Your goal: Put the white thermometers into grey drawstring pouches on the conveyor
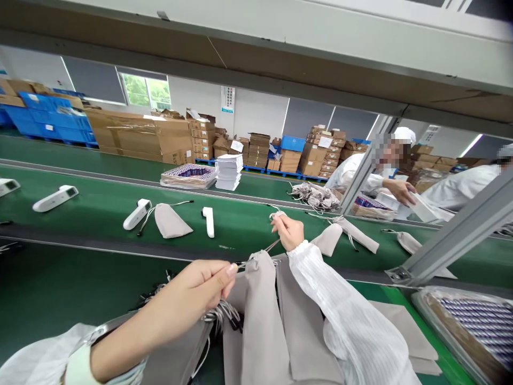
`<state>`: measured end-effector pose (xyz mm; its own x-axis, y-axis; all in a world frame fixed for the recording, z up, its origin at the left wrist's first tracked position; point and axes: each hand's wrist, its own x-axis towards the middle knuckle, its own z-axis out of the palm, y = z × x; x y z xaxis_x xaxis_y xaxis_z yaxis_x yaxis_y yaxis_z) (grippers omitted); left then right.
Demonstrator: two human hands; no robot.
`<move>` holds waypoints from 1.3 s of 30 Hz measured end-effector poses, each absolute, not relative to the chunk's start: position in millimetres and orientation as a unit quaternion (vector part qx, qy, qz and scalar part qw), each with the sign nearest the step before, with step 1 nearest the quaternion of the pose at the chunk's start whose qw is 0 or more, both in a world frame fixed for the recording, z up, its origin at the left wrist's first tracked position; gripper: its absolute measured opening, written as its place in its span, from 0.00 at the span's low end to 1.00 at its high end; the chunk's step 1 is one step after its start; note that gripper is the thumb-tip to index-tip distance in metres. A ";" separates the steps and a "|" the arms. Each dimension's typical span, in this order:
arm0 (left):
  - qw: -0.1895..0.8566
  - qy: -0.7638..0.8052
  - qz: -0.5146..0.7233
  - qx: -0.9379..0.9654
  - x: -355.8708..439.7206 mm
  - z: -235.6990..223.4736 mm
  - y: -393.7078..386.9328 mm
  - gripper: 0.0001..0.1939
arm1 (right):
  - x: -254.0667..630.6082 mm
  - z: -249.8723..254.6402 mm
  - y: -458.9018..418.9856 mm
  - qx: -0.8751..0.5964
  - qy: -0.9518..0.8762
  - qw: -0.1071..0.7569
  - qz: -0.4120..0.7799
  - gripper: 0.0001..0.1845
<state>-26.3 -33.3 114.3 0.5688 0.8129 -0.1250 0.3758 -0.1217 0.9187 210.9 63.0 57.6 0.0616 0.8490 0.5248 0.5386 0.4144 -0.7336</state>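
Note:
My left hand [200, 286] pinches the drawstring at the mouth of a grey cloth pouch [260, 321] that hangs in front of me. My right hand [287, 230] is closed on the other end of the drawstring, pulled out away from the pouch over the green belt [100, 214]. More grey pouches [300, 326] lie heaped under my arms. On the belt lie white handheld devices [137, 214] [208, 221] and a loose grey pouch [171, 222].
A tray [188, 176] and a stack of white booklets [229, 172] sit on the far belt. Another tray [473, 321] is at the lower right. A metal frame post [452, 240] slants across the right. Two people in white work behind it. Cardboard boxes line the back.

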 end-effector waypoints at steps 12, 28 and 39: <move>0.242 0.400 0.318 0.825 -15.8 73.0 -8.6 0.10 | 191.5 69.9 52.2 -0.625 -0.534 0.512 0.248 0.27; 0.001 0.432 0.079 0.898 -4.6 49.5 -25.2 0.15 | 138.1 30.5 144.6 -0.688 -0.690 0.184 0.127 0.25; -0.021 0.415 0.093 0.905 -3.7 45.9 -25.3 0.13 | 141.6 32.4 130.2 -0.630 -0.635 0.334 0.296 0.32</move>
<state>-3.7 -25.3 45.9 0.6384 0.7468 0.1863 0.7548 -0.6548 0.0385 141.6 130.2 32.4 0.0173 0.9985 0.0513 0.6033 0.0305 -0.7970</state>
